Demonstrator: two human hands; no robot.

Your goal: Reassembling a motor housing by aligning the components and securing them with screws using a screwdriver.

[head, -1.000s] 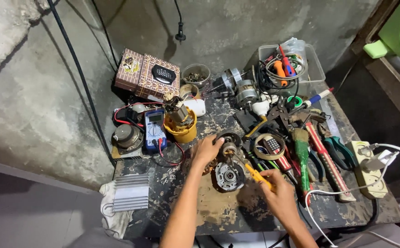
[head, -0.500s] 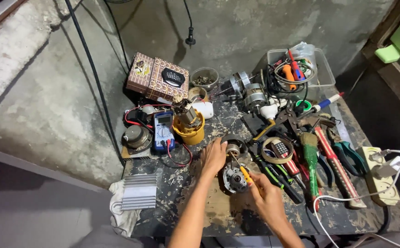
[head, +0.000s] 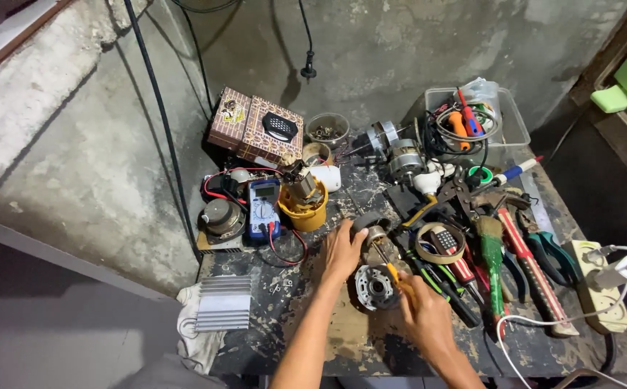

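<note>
Left hand (head: 342,252) steadies the small motor (head: 375,282) lying between both hands; right hand (head: 423,313) grips a yellow-handled screwdriver (head: 389,268) at it. A slip could jab the left fingers.

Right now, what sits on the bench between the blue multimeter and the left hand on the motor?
In the head view, the yellow cup and a red test lead lie between the blue multimeter and the left hand.

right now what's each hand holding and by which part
The right hand grips a yellow-handled screwdriver by its handle, tip toward the small motor. The left hand rests on the motor's left side, steadying it.
</note>
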